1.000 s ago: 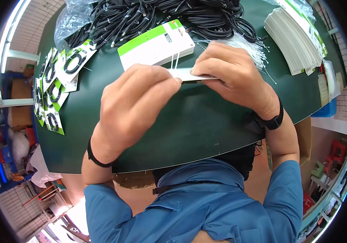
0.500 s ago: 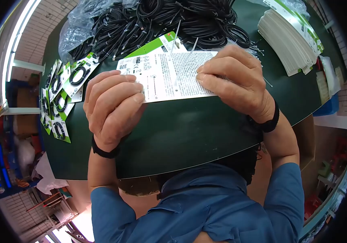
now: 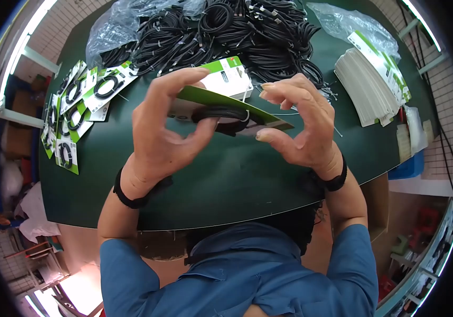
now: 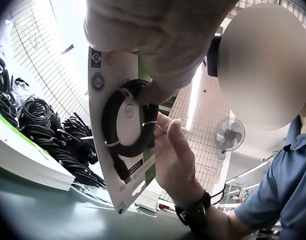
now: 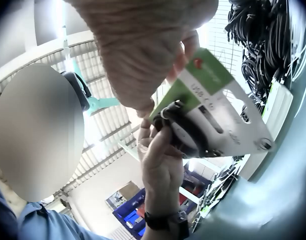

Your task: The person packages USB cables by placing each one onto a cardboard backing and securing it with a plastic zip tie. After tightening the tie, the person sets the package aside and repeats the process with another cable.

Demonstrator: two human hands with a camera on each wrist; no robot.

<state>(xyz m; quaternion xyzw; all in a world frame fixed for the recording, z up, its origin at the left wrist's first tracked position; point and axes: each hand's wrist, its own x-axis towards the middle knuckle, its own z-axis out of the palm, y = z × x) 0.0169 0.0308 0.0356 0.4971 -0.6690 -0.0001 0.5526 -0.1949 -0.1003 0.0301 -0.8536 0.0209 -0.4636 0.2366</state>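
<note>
A printed green-and-white card (image 3: 268,120) is held tilted over the table, with a coiled black cable (image 3: 221,113) against its near face. The left hand (image 3: 160,127) grips the card's left part, thumb on the coil and fingers behind. In the left wrist view, white ties loop round the coil (image 4: 110,120), whose connector end hangs near the card's lower edge. Around the card's right end the right hand (image 3: 308,124) is spread, thumb and fingers apart; whether it touches the card is unclear. The right wrist view shows the card's (image 5: 223,120) printed "USB-C to" text.
Black coiled cables (image 3: 268,37) are heaped at the back beside clear plastic bags (image 3: 115,29). A stack of cards (image 3: 361,84) stands at the right, another white-green pack (image 3: 231,79) lies behind the hands, and carded cables (image 3: 68,119) lie at the left. White ties (image 3: 327,95) are scattered behind the right hand.
The card has been turned from its text side, with ties sticking up, so the coil side shows. The right hand has loosened its grip and spread its fingers; the left thumb now presses the coil.
</note>
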